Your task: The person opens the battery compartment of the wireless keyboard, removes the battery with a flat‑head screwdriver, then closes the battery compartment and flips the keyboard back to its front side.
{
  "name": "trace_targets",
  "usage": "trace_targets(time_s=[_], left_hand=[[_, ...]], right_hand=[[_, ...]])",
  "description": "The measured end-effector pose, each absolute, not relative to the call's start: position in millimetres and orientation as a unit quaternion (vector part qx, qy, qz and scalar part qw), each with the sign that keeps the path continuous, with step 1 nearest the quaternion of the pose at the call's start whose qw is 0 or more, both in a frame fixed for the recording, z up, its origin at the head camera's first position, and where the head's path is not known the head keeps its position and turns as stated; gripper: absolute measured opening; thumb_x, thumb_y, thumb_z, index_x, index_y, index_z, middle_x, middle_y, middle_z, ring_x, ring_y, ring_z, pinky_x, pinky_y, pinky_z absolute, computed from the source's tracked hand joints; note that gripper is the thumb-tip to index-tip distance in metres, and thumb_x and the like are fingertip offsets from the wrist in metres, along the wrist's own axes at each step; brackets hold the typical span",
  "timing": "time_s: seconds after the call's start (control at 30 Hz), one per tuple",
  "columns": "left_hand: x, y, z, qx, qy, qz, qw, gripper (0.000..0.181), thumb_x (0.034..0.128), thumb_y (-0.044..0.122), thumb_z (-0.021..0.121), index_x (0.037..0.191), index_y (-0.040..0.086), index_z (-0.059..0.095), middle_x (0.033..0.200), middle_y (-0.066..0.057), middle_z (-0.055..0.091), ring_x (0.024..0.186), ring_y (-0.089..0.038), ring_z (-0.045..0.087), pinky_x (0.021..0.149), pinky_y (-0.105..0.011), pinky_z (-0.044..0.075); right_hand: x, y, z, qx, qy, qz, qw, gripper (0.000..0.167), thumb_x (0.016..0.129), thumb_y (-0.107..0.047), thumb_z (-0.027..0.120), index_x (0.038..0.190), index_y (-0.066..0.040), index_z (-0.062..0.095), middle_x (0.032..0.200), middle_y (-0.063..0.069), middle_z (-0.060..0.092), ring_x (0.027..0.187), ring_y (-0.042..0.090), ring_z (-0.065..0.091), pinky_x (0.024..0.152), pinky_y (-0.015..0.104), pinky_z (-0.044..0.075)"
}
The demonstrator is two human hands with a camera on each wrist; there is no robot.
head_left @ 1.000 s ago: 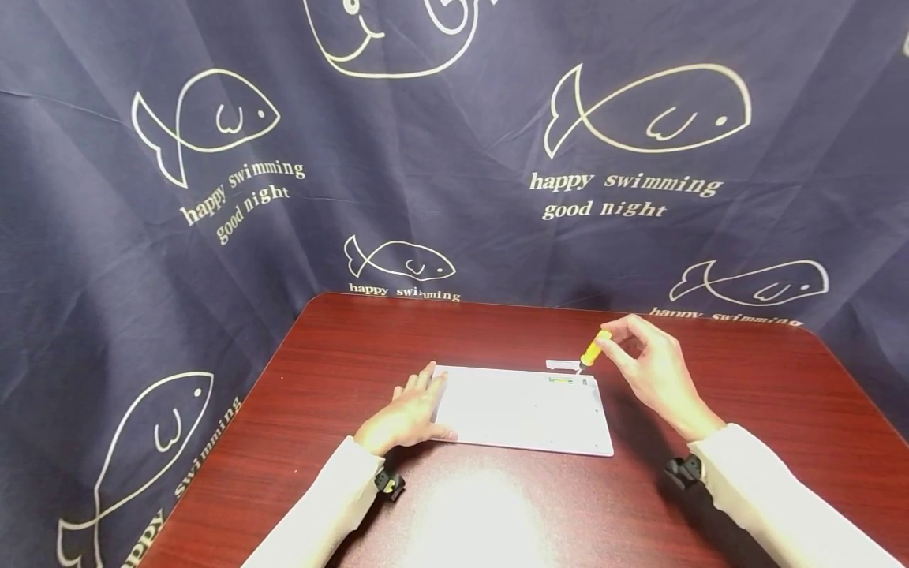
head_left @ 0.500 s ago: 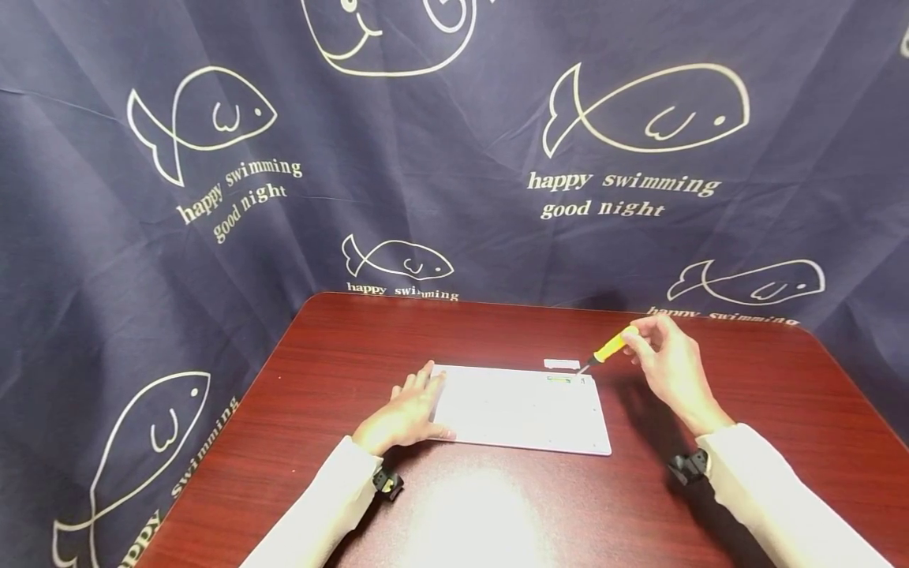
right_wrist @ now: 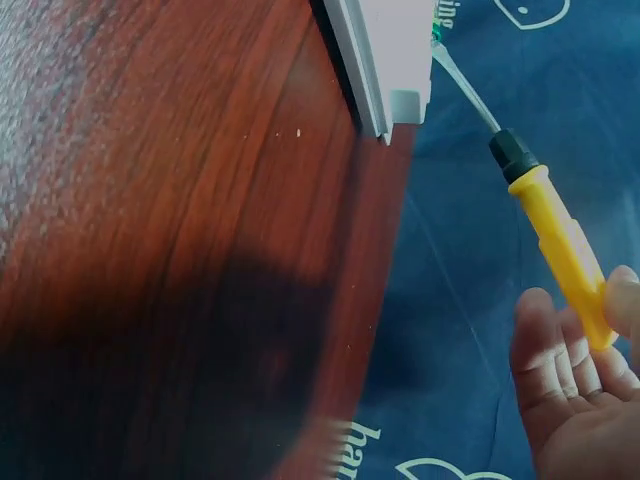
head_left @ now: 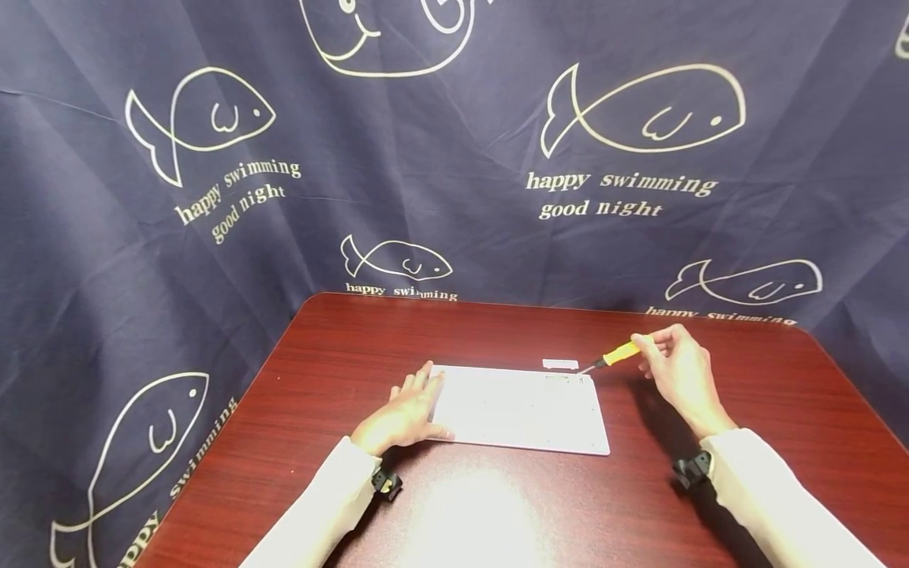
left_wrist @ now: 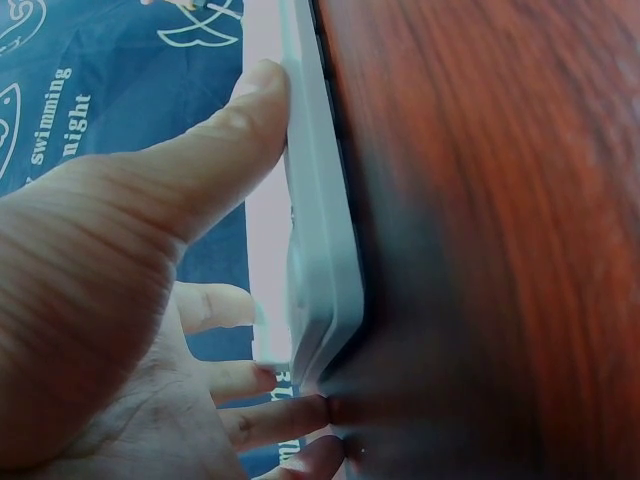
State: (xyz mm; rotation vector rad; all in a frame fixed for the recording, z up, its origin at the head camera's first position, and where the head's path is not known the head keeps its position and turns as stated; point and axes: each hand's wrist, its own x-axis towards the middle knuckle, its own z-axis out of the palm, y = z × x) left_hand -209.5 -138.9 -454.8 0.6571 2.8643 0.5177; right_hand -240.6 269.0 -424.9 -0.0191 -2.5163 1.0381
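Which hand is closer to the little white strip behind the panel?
The right hand: it is right of the strip, holding the yellow screwdriver. The left hand is farther, left of the strip, resting on the left end of the panel.

Dark red wood-grain table with rounded far corners point(head_left: 341, 339), bearing two pale pieces
A thin, white, rectangular panel point(head_left: 511, 414) lies flat on it, long sides running left to right, with a dark edge showing beneath in the wrist views; just beyond its far side, towards the right end, lies a small, narrow, white strip point(head_left: 560, 364), while a bright glare point(head_left: 472, 513) whitens the glossy near surface
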Motion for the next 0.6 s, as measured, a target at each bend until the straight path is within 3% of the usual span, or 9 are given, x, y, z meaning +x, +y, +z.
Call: trace_targets(time_s=[0.33,0.6], left_hand=[[-208.8,-138.6,-453.0,0.220,0.957,0.173,0.079,0.097,0.0743,0.048,0.076,0.146,0.002,0.029,0.152,-0.025,0.015,0.133,-0.046,0.025,0.097,-0.064,0.025],[-208.6,-139.4,-453.4,0.222,0.956,0.175,0.077,0.098,0.0740,0.049,0.076,0.146,0.001,0.030,0.151,-0.025,0.015,0.132,-0.046,0.025,0.097,-0.064,0.026]], right_hand=[[-239.1,275.9,-425.2,-0.046,-0.923,0.332,0.189,0.042,0.089,-0.046,0.061,0.084,-0.004,0.055,0.055,0.006,0.062,0.045,0.015,0.058,0.042,0.027,0.040],[-231.9,270.0,-417.3,0.028,-0.892,0.384,0.238,0.026,0.090,-0.031,0.064,0.095,-0.007,0.057,0.078,0.009,0.066,0.057,0.018,0.065,0.053,0.015,0.043]])
